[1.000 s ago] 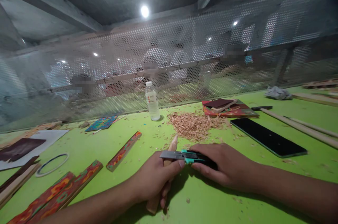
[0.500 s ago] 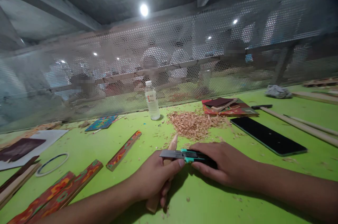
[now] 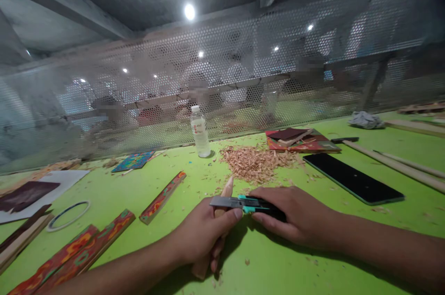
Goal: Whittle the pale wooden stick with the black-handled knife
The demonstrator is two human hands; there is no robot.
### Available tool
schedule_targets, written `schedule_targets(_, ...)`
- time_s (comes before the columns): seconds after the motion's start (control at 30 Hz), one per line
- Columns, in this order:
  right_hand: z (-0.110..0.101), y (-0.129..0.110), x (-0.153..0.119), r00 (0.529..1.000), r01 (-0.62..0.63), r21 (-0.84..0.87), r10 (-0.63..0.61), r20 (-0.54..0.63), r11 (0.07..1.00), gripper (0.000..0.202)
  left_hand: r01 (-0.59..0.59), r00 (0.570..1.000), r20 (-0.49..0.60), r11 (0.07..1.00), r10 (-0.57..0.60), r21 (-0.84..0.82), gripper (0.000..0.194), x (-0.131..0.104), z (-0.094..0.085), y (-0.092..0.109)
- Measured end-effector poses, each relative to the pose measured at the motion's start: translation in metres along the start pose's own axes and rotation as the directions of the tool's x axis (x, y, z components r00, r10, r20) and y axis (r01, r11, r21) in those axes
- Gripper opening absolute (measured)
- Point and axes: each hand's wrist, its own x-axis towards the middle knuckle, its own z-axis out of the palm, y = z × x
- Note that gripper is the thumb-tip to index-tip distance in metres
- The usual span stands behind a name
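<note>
A: What fills the frame, biggest first?

B: A bright green desk [image 3: 114, 193] runs across the lower half, with a grey perforated metal screen [image 3: 139, 91] standing along its far edge across the middle. At right centre lies a flat black rectangular phone [image 3: 352, 178]; left of it, at centre, sits a heap of pale wood shavings [image 3: 255, 163].

A: And on the left?

B: Long painted wooden strips in red and orange [image 3: 86, 251] lie at lower left, and a shorter painted strip [image 3: 162, 197] lies up and to the right of them. A clear plastic water bottle [image 3: 200, 131] stands upright at centre, near the screen.

A: The hands?

B: Both are at lower centre. The left hand [image 3: 201, 234] has its grip clamped around a pale round wooden stick [image 3: 226, 189], whose pointed end pokes up just short of the shavings. The thumb presses against the knife's blade end.

A: The other one?

B: The right hand [image 3: 299, 216] has its grip closed on the handle of a grey and teal utility knife [image 3: 239, 202], held level across the stick, touching it just below the tip.
</note>
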Motion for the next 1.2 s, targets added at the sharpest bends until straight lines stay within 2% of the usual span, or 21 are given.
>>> schedule_targets(0.4, -0.0009, -0.0007, 0.0006, 1.0, 0.022, 0.009, -0.022, 0.005, 1.0, 0.038, 0.001, 1.0, 0.009, 1.0, -0.001, 0.006, 0.041, 0.001, -0.0006, -0.0001)
schedule_targets(0.67, 0.0016, 0.0016, 0.0009, 0.992, -0.084, -0.004, 0.083, -0.093, 0.996, 0.041, -0.013, 1.0, -0.021, 0.997, 0.011, -0.081, 0.047, 0.0019, 0.0022, 0.0006)
schedule_targets(0.93, 0.0039, 0.0013, 0.0008, 0.985, -0.107, -0.021, 0.104, -0.135, 0.994, 0.04, -0.024, 1.0, -0.022, 0.995, 0.022, -0.101, 0.045, 0.0038, 0.0012, -0.0019)
schedule_targets(1.2, 0.0065, 0.0005, 0.0003, 0.947, -0.157, 0.003, 0.151, -0.283, 0.988, 0.034, -0.012, 1.0, -0.016, 0.995, 0.01, -0.098, 0.045, 0.0033, 0.0023, -0.0005)
